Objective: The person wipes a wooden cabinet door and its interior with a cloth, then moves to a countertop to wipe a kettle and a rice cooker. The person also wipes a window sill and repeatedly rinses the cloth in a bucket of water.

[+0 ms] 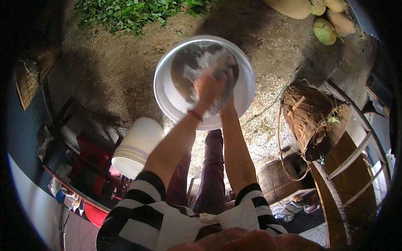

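A large white basin (159, 94) stands on the speckled floor in front of me, with murky water (183, 67) in it. Both my hands are inside the basin, close together and blurred by motion. My left hand (209, 84) is at the middle, its wrist wearing a red band. Just right of it and partly behind it is my right hand (228, 95). A greyish, blurred thing (216, 58), perhaps cloth or splashing water, lies around my hands. What the fingers do is hidden by blur and by the hands themselves.
Chopped green leaves (132, 14) lie beyond the basin. Gourds (325, 31) are at the far right. A white plastic bucket (138, 147) lies tilted at lower left. A woven basket (304, 116), a wooden ladder (351, 155) and a wooden bucket (278, 177) are at right.
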Available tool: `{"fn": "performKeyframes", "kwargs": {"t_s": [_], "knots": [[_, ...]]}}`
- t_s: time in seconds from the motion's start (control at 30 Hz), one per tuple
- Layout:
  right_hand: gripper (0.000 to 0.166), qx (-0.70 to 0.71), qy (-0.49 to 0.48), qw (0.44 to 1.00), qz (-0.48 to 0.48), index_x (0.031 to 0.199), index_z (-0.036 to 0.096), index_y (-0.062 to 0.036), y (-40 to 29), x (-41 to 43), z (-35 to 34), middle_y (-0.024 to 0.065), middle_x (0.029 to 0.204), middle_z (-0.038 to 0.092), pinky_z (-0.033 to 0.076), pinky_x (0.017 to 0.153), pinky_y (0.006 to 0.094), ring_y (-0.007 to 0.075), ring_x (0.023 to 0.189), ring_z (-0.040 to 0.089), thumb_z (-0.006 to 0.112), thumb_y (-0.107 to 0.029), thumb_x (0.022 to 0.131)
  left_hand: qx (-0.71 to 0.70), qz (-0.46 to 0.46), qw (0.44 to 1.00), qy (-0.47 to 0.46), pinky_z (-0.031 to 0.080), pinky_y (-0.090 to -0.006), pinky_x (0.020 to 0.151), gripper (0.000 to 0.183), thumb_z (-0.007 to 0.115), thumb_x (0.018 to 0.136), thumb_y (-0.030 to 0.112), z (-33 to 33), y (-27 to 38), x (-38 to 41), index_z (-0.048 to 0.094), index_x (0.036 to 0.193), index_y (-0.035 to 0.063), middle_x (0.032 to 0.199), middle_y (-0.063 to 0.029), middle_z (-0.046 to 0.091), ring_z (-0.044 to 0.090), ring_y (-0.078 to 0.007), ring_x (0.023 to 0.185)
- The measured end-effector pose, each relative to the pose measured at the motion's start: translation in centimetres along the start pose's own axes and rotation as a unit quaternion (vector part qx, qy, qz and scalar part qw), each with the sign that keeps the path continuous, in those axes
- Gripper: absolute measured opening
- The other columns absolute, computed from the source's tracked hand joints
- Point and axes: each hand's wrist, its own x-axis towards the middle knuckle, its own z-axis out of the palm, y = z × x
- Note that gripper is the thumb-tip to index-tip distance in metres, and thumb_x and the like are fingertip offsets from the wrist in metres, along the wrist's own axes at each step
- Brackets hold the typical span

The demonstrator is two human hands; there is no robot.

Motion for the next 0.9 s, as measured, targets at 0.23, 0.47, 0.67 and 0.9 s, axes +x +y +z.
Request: {"fn": "performKeyframes", "kwargs": {"t_s": [0.23,0.47,0.67,0.9], "knots": [[0.055,-0.250,0.168,0.953,0.005,0.132,0.039,-0.0088,-3.8,-2.2,1.2,0.0066,0.116,0.052,0.047,0.079,0.0379,0.0201,0.101,0.052,0.060,-0.028,0.085,0.324,0.221,0.920,-0.018,0.038,-0.0456,0.098,0.059,0.062,0.075,0.001,-3.3,-10.5,8.2,0.040,0.130,0.0081,0.133,-0.0178,0.039,0.039,-0.0348,0.122],[0.058,-0.182,0.105,0.977,0.035,0.140,0.028,-0.0138,0.5,-4.8,-2.4,0.0081,0.136,0.038,0.044,0.090,0.0424,0.0220,0.113,0.048,0.054,-0.021,0.088,0.522,0.214,0.794,-0.225,0.030,-0.0566,0.096,0.041,0.064,0.068,0.028,2.6,-11.9,4.2,0.063,0.105,0.0101,0.108,-0.0167,0.061,0.053,-0.0319,0.108],[0.016,-0.532,0.011,0.702,-0.473,0.083,0.058,-0.0052,6.3,1.5,-2.7,0.0101,0.085,0.056,0.044,0.075,0.0402,0.0297,0.084,0.054,0.057,-0.022,0.085,0.308,0.301,0.879,-0.203,0.045,-0.0476,0.066,0.020,0.065,0.068,0.019,-3.1,-11.4,-0.7,0.065,0.086,0.0100,0.073,-0.0113,0.063,0.060,-0.0328,0.075],[0.056,-0.235,-0.077,0.968,0.039,0.091,0.064,-0.0045,2.4,-1.7,-0.8,0.0064,0.089,0.064,0.045,0.082,0.0340,0.0199,0.090,0.059,0.040,-0.055,0.091,-0.023,0.192,0.948,-0.254,0.035,-0.0434,0.098,0.046,0.062,0.073,0.001,-14.5,2.8,-11.7,0.050,0.117,-0.0026,0.127,-0.0167,0.034,0.040,-0.0344,0.118]]}}
